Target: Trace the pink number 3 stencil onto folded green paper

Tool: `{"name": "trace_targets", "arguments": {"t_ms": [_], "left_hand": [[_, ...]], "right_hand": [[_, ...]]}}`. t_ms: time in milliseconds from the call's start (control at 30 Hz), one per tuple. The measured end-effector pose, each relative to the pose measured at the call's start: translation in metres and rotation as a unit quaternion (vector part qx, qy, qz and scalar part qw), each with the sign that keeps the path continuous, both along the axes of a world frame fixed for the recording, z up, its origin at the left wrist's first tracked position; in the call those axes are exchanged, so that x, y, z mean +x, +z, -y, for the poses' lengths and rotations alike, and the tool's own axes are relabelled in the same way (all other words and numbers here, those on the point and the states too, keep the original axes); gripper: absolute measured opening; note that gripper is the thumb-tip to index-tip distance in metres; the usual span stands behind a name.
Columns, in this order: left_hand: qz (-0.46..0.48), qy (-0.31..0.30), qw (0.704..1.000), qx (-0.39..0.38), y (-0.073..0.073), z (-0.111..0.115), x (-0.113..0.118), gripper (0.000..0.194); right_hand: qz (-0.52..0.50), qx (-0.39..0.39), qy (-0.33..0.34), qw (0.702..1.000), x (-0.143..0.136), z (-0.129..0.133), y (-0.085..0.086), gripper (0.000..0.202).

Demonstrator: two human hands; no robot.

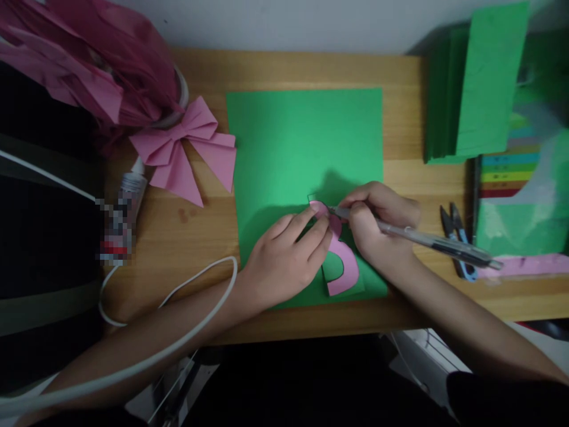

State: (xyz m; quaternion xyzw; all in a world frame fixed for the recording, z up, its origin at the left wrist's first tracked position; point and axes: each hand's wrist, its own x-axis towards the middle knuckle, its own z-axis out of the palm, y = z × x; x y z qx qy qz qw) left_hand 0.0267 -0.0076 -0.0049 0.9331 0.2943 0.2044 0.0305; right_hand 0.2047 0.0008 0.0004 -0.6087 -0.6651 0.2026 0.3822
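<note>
A curved pink paper cutout lies near the front of a large green sheet, with a small green paper piece partly under it. Fingers spread, my left hand presses flat on the cutout and covers part of it. My right hand is closed around a grey pen, whose tip touches the cutout's upper edge beside my left fingertips. Dark lines follow parts of the pink shape's outline.
At the left are a folded pink paper bow, a glue tube and a bundle of pink paper. Small blue-handled snips lie right, near stacked green paper strips and a colourful packet. A white cable crosses my left forearm.
</note>
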Motion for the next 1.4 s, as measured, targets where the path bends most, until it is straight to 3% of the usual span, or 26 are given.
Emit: {"name": "trace_targets", "arguments": {"t_ms": [1400], "left_hand": [[-0.047,-0.023,0.998,0.042,0.0029,-0.0013,-0.0010,0.029]], "right_hand": [[-0.023,-0.031,-0.014,0.999,0.0021,0.0035,0.0026,0.021]]}}
